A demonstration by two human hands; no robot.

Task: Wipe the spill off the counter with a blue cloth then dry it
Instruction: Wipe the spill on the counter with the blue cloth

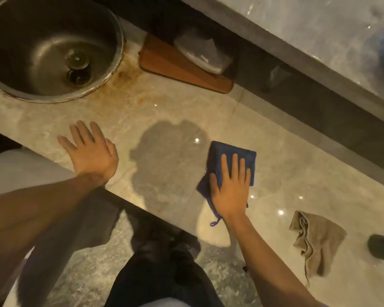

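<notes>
A folded blue cloth (pixel 235 155) lies flat on the pale marble counter (pixel 286 156). My right hand (pixel 231 187) presses down on it with fingers spread, covering its near half. Just left of the cloth a grey patch (pixel 166 158) marks the counter; it looks like a wet spill, though it may be partly shadow. My left hand (pixel 91 151) rests flat and empty on the counter near the front edge, left of the patch. A crumpled beige cloth (pixel 315 238) lies to the right of my right arm.
A round steel sink (pixel 0 47) is set into the counter at top left, with rusty stains beside its rim. A wooden board (pixel 164 60) with a wrapped packet (pixel 202 49) sits behind. A dark object (pixel 382 247) lies at the right edge. A raised ledge (pixel 308 41) runs along the back.
</notes>
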